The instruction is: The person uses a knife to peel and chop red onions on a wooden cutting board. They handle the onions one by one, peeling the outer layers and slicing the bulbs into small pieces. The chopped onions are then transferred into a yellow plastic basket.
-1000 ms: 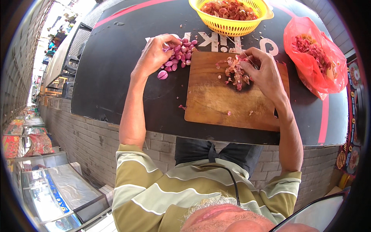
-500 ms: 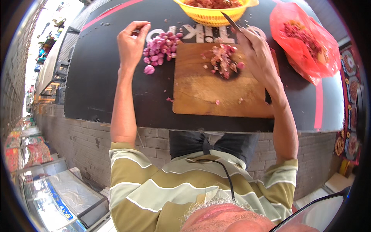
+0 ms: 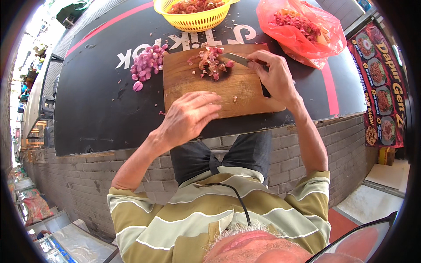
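My right hand [image 3: 277, 79] is wrapped round the handle of a small knife [image 3: 237, 58] over the right side of a wooden cutting board [image 3: 243, 96]. The blade points left, its tip close to a heap of shallot skins and trimmings [image 3: 210, 63] on the board's far half. My left hand [image 3: 188, 115] is over the near left edge of the board, palm down, fingers stretched out and holding nothing. Left of the board lies a pile of purple-pink peeled shallots [image 3: 147, 63], with a single shallot [image 3: 137, 86] at its near end.
A yellow colander [image 3: 197, 22] with reddish-brown shallots stands at the far side of the black table [image 3: 96, 109]. A red plastic bag [image 3: 326, 51] with skins inside sits at the far right. A food banner [image 3: 377, 87] hangs beyond the table's right end.
My left hand has come from beside the shallot pile toward me, to the board's near left edge, its fingers straightening. My right hand has lowered the knife, its tip now beside the skins.
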The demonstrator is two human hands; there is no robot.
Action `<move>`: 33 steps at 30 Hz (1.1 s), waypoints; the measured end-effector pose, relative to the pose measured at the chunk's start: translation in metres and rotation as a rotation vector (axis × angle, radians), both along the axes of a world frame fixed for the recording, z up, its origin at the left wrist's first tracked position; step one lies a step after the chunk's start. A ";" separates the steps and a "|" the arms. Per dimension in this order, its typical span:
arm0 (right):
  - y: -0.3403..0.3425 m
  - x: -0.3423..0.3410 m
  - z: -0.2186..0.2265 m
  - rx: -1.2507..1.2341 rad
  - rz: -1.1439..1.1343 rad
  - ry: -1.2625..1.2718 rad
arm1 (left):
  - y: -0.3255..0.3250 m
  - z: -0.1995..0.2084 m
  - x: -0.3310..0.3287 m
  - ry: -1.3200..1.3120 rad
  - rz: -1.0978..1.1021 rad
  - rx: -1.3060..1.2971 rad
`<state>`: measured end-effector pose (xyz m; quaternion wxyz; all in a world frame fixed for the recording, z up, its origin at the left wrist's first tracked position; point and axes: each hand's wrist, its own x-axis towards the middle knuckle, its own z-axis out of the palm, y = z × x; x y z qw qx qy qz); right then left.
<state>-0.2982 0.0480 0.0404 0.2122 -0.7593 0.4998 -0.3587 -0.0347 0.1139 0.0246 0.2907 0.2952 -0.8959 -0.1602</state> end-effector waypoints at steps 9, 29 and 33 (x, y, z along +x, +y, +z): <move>0.037 -0.011 -0.013 -0.068 0.027 0.167 | -0.063 -0.014 0.006 -0.039 0.153 -0.078; 0.051 0.014 -0.026 -0.252 0.092 0.363 | -0.153 0.022 -0.046 -0.339 -0.086 0.078; 0.039 0.021 -0.023 -0.253 0.148 0.375 | -0.168 0.018 -0.046 -0.275 -0.071 0.185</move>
